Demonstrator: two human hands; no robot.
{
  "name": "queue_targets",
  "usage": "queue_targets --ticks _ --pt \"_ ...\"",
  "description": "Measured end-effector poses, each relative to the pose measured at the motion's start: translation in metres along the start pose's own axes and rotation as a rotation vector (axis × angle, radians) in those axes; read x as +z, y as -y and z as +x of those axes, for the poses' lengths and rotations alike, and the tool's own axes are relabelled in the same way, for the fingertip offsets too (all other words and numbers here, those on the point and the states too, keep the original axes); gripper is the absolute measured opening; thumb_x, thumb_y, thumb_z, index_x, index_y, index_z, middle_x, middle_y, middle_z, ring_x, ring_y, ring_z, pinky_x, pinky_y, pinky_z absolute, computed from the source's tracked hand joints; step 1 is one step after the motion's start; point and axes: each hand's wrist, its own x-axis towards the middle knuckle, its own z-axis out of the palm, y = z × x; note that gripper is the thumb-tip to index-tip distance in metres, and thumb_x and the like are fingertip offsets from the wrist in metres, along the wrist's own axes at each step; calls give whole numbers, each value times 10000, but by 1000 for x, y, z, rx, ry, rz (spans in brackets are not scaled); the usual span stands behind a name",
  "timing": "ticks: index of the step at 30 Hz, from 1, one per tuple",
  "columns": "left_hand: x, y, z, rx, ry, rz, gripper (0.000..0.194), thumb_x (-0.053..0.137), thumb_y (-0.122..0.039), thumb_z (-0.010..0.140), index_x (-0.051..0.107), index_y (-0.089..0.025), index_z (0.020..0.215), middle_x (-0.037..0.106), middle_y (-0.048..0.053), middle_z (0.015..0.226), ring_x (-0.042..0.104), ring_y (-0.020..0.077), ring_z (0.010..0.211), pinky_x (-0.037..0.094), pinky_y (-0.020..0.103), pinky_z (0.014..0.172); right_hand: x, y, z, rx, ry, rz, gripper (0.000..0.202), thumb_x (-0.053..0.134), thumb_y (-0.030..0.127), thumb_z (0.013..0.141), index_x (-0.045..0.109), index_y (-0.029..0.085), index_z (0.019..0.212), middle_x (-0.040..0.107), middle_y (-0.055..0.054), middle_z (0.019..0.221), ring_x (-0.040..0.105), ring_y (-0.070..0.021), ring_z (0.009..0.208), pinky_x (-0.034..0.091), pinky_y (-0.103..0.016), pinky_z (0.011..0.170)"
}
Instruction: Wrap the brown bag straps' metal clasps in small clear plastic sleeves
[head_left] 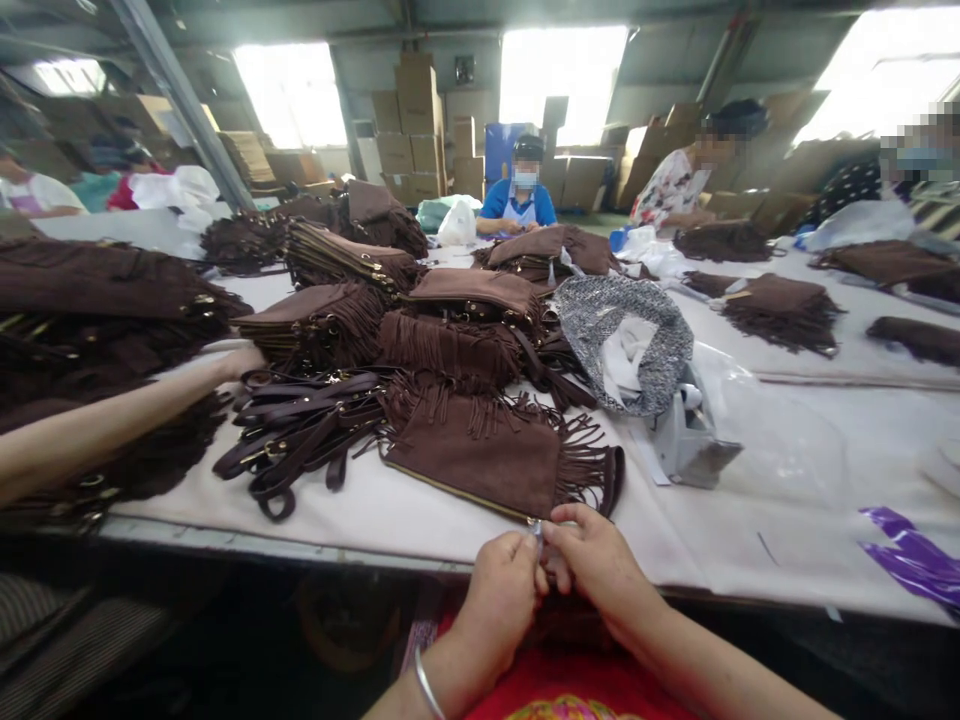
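A dark brown fringed suede-like bag (480, 455) lies flat on the table near its front edge, its gold zipper facing me. At the zipper's near right end, my left hand (501, 580) and my right hand (592, 552) meet, both closed in a pinch. Between their fingertips a small shiny piece (535, 527) shows, perhaps the zipper pull or its wrapping; the fingers mostly cover it. A silver bangle (427, 685) circles my left wrist. Left of the bag, dark straps (307, 430) with metal clips lie in a loose heap.
Stacked brown bags (322, 320) rise behind. To the right stand a speckled grey cloth (626, 335), a grey box-like holder (694, 435) and clear plastic (780, 430). Purple plastic (911, 560) lies far right. Another person's arm (127, 415) reaches in from the left; co-workers sit opposite.
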Motion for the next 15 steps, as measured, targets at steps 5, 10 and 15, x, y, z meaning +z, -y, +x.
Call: queue_targets --ticks 5,10,15 --pt "4 0 -3 -35 104 -274 277 467 -422 879 483 -181 743 416 -61 531 239 43 378 145 180 370 3 -6 -7 109 17 317 517 712 473 682 448 197 1030 542 81 466 367 -63 317 154 -152 328" --pt "3 0 -1 -178 232 -643 219 469 -343 914 445 -175 774 333 -93 527 145 22 393 87 143 383 7 -9 -9 172 35 536 583 803 413 617 446 226 1038 489 114 468 270 -25 314 143 -134 325" --pt "3 -6 -1 -346 264 -915 267 384 -300 964 421 -156 741 272 -106 510 143 1 369 71 110 381 12 -3 -8 193 28 628 665 821 357 625 429 253 1152 626 72 627 269 -2 326 137 -117 333"
